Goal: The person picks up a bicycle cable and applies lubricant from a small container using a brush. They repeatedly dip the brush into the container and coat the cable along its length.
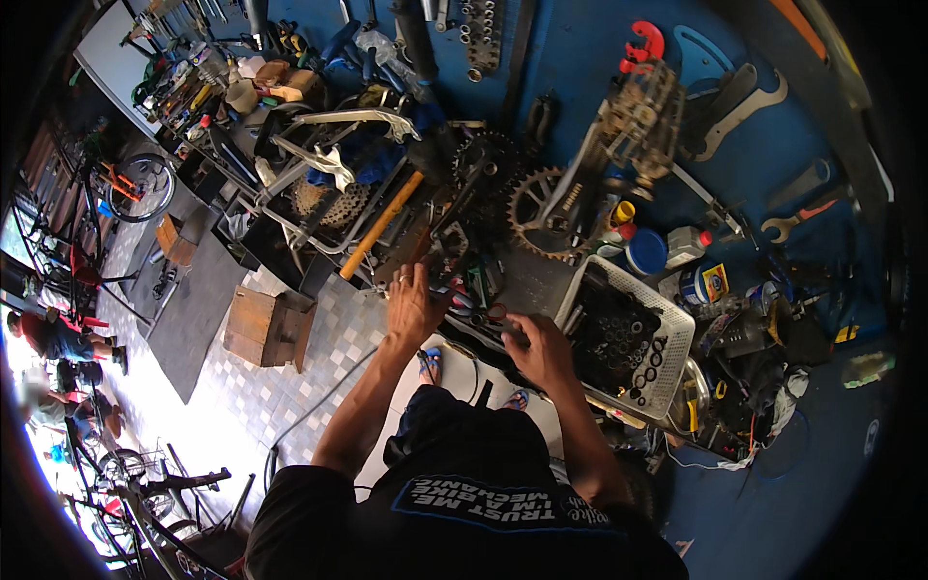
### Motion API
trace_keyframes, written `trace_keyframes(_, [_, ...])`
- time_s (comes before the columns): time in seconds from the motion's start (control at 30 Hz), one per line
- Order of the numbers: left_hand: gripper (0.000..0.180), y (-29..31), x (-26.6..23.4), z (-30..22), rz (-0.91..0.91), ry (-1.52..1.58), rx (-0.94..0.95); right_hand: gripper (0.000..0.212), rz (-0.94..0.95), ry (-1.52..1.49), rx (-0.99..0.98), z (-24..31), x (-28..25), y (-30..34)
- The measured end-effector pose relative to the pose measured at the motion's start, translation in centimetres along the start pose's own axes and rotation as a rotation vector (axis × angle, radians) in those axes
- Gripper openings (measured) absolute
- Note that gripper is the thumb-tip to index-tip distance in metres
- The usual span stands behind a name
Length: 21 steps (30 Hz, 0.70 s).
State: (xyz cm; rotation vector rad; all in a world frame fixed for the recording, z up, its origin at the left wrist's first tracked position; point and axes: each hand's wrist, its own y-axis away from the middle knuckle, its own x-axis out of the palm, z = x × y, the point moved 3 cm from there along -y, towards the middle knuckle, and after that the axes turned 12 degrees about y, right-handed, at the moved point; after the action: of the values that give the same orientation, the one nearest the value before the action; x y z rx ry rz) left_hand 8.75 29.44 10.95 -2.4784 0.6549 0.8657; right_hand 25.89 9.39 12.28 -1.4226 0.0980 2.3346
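Your left hand (413, 307) is open, its fingers extended over the edge of the dark bench (535, 277), near a long yellow-brown wooden handle (382, 225). Your right hand (541, 348) has its fingers curled; I cannot tell whether they grip the small reddish-brown ring (497, 311) at their tips. A white perforated plastic basket (680, 333) of dark parts sits beside that hand

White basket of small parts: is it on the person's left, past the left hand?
No, the white basket sits on the person's right, beyond the right hand.
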Motion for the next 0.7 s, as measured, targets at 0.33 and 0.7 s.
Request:
trace_keyframes(0.33, [0.057, -2.2, 0.5, 4.4, 0.17, 0.087, 0.201, 0.056, -0.148, -0.623, 0.702, -5.5, 9.7, -13.8])
trace_keyframes(0.7, [0.034, -5.1, -4.5, 2.5, 0.139, 0.15, 0.429, 0.03, -0.215, -1.522, 0.948, -8.0, 13.5, -17.6])
